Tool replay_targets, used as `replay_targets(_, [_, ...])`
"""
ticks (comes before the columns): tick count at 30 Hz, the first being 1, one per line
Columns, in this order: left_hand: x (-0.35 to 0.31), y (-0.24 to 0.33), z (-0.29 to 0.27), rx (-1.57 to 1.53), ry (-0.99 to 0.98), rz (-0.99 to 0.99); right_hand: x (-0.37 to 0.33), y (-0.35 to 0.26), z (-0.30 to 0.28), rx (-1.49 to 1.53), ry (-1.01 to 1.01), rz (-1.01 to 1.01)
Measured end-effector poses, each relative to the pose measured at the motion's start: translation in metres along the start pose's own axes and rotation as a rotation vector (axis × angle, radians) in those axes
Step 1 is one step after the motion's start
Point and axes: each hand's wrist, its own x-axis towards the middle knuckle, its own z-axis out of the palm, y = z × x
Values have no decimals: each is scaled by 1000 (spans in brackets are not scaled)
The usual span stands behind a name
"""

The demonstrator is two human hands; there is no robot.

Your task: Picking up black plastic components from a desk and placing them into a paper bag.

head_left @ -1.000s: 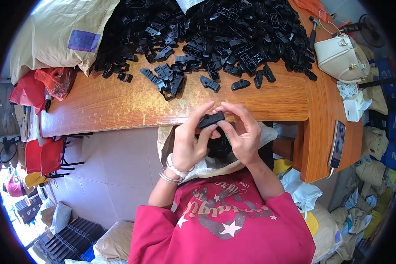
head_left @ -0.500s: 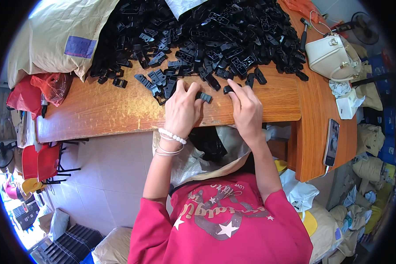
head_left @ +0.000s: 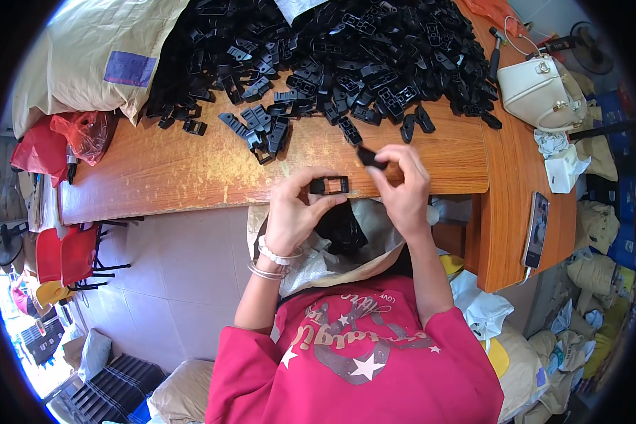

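Note:
My left hand pinches a black rectangular plastic frame piece near the front edge of the wooden table. The piece has openings through it. To its right, my right hand holds a smaller dark plastic part between thumb and fingers, apart from the frame piece. A few loose black plastic parts lie just beyond my left hand. Behind them a big heap of similar black parts covers the far side of the table.
A large cream sack and red plastic bags stand at the left. On the right are a hammer, a white handbag, a tissue pack and a phone. An open sack with black contents sits below the table edge.
Both hands have drawn back from the heap toward the table's front edge. The piece in my left hand has turned to show its open frame side. My right hand has lifted its part.

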Motion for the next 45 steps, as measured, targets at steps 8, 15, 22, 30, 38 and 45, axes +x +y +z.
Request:
replay_targets(8, [-5, 29, -5, 13, -240, -272, -11, -26, -5, 384, -130, -19])
replay_targets(15, [-9, 28, -8, -294, -284, -229, -13, -30, -2, 331, -132, -127])
replay_targets(22, [-10, 26, -11, -253, -364, -273, -13, -28, -2, 341, -80, -135])
replay_targets(30, [-19, 20, -3, -312, -175, -168, -12, -28, -6, 339, -155, -198])
replay_targets(38, [-23, 22, -2, 56, -62, 205, -20, -28, 2, 460, -211, 112])
replay_targets(45, [-29, 26, 5, 162, 52, 254, -19, -37, 9, 350, -131, 38])
